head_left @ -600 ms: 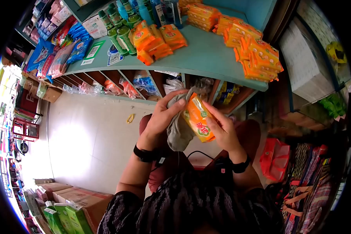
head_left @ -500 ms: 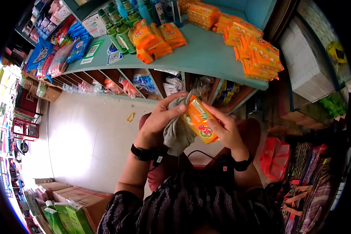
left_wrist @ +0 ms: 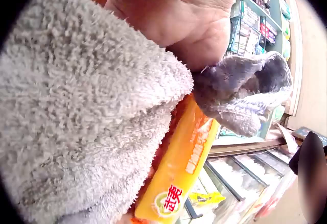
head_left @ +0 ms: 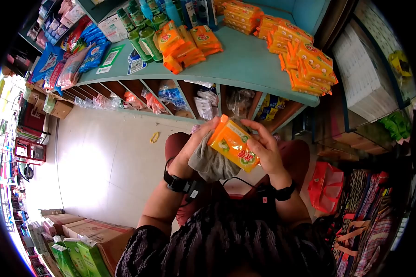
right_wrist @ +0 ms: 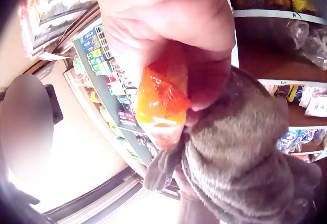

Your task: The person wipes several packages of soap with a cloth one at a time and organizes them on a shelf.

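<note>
- Probably, the orange packet (head_left: 234,144) is light and fairly firm, a squared block in glossy film that could slide under a loose thumb; its crimped ends look flimsy.
- Its long edges seem the surest place to take hold, pinched across the body rather than by an end.
- The grey cloth (head_left: 211,162) looks soft and limp, easy to bunch, and should lend friction beneath the film.
- The person's right hand (head_left: 269,154) pinches the packet near its right end, thumb on the printed face and fingers curled about the upper edge.
- The left hand (head_left: 192,148) grips the cloth, its fingertips hidden; how tightly they close, one cannot tell.
- The packet lies tilted between the two hands, printed face up, partly over the cloth, above the lap and short of the counter (head_left: 245,69).
</note>
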A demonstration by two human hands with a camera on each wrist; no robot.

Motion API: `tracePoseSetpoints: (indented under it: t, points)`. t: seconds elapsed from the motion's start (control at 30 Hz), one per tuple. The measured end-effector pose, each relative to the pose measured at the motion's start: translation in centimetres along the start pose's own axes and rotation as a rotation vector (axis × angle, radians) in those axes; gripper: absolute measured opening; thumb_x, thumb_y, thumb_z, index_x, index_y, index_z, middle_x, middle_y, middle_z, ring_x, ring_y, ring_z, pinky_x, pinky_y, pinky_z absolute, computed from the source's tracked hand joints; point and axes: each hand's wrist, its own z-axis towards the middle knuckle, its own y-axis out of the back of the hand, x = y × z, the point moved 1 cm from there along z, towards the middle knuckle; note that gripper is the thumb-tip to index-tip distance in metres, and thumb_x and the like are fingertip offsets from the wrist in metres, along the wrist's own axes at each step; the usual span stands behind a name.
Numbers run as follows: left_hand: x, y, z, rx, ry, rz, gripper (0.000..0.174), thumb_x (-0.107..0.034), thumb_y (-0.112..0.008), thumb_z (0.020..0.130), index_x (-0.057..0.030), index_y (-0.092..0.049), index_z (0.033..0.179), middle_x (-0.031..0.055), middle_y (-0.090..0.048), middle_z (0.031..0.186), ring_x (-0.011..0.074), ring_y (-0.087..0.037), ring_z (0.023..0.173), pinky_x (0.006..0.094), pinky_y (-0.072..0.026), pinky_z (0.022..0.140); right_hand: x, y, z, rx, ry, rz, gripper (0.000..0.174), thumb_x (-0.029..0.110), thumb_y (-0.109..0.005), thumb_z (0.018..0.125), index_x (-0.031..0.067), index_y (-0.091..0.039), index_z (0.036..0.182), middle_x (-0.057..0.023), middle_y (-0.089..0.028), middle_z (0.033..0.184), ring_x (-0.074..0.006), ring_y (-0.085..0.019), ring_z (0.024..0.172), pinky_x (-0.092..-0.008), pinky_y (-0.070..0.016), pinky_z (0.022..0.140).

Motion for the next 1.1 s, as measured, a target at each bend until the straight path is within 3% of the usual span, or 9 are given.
tracePoseSetpoints:
  t: [0.17,0.27,0.3,0.43,0.53,0.83,0.93,1.03,1.1]
  points:
    - [2.0,2.6,2.6,0.156,-0.255,-0.063,0.045,-0.038,-0.043,0.099,-0.0039,-0.048,0.127,0.0093,-0.058,0.118,0.0196,-0.058,0.105,0.0321,-0.0475,0.091,-2.2,-0.8,0.9,-0.245,0.16,-0.232,0.033,0.017,-0.054,0.095,0.0009,-0.049,0.124,0.001,-0.055,0.086,-0.0033,-0.053,0.082,-0.0192,-0.0423,0.072]
    - [3.8,3.8,3.2,0.367,-0.343,-0.161,0.047,-0.035,-0.044,0.099,-0.0049,-0.04,0.135,0.0091,-0.055,0.125,0.0208,-0.056,0.112,0.0334,-0.0445,0.098,-1.5,-1.6,1.4,-0.349,0.409,-0.688,0.036,0.022,-0.052,0.095,0.0015,-0.049,0.125,-0.0066,-0.05,0.102,-0.0126,-0.049,0.102,-0.0281,-0.0399,0.089]
    - [3.9,3.2,3.0,0.29,-0.381,-0.071,0.047,-0.034,-0.046,0.098,-0.0052,-0.04,0.135,0.0097,-0.054,0.126,0.0212,-0.055,0.113,0.0353,-0.0449,0.097,-1.4,-1.6,1.6,-0.381,0.508,-0.841,0.037,0.023,-0.052,0.095,0.0014,-0.049,0.125,-0.0087,-0.048,0.108,-0.0148,-0.047,0.108,-0.03,-0.0385,0.094]
    - [4.0,1.7,2.3,0.152,-0.529,0.248,0.05,-0.033,-0.052,0.096,-0.0075,-0.038,0.137,0.0094,-0.052,0.129,0.0211,-0.054,0.114,0.0377,-0.0457,0.097,-1.6,-1.1,2.1,-0.221,0.261,-0.383,0.056,0.028,-0.05,0.096,0.0041,-0.03,0.143,-0.0134,-0.034,0.138,-0.0204,-0.033,0.13,-0.0316,-0.0255,0.108]
    - [4.6,2.6,2.7,0.159,-0.507,0.236,0.059,-0.033,-0.053,0.094,-0.0066,-0.03,0.142,0.009,-0.044,0.137,0.0213,-0.048,0.122,0.0367,-0.0417,0.101,-1.4,-1.4,1.9,-0.076,0.155,-0.097,0.061,0.029,-0.05,0.097,0.0037,-0.024,0.145,-0.0123,-0.031,0.142,-0.0186,-0.031,0.13,-0.0304,-0.0238,0.108]
    - [3.5,1.1,1.9,0.032,-0.572,0.47,0.059,-0.038,-0.046,0.096,-0.0025,-0.031,0.141,0.0111,-0.043,0.137,0.0184,-0.043,0.125,0.0338,-0.0373,0.102,-1.1,-0.6,1.9,-0.186,0.087,-0.119,0.055,0.025,-0.062,0.091,0.0016,-0.036,0.134,-0.0078,-0.052,0.119,-0.0131,-0.05,0.105,-0.0274,-0.0415,0.092]
    - [2.5,-0.4,1.3,0.04,-0.46,0.156,0.058,-0.043,-0.034,0.099,-0.0025,-0.032,0.141,0.0114,-0.044,0.135,0.0195,-0.043,0.125,0.0343,-0.0341,0.105,-0.6,-0.7,2.2,-0.263,0.156,-0.059,0.049,0.021,-0.065,0.089,0.0016,-0.04,0.127,-0.0069,-0.055,0.113,-0.0112,-0.053,0.098,-0.0259,-0.0454,0.085]
    - [3.4,-2.4,1.1,-0.117,-0.736,0.574,0.048,-0.034,-0.048,0.097,-0.0021,-0.04,0.132,0.0109,-0.054,0.122,0.0212,-0.054,0.113,0.0344,-0.0438,0.096,-0.7,-1.2,2.6,-0.357,0.181,-0.124,0.049,0.021,-0.065,0.089,0.0013,-0.04,0.126,-0.0076,-0.054,0.113,-0.0121,-0.053,0.098,-0.0266,-0.0461,0.084]
    - [3.2,-2.2,1.1,-0.138,-0.693,0.554,0.045,-0.03,-0.049,0.097,-0.0022,-0.041,0.131,0.0111,-0.055,0.12,0.021,-0.056,0.11,0.034,-0.046,0.093,-0.5,-1.6,2.3,-0.328,0.171,-0.135,0.05,0.024,-0.062,0.091,0.0022,-0.037,0.128,-0.0082,-0.052,0.115,-0.0128,-0.051,0.102,-0.0271,-0.0435,0.088]
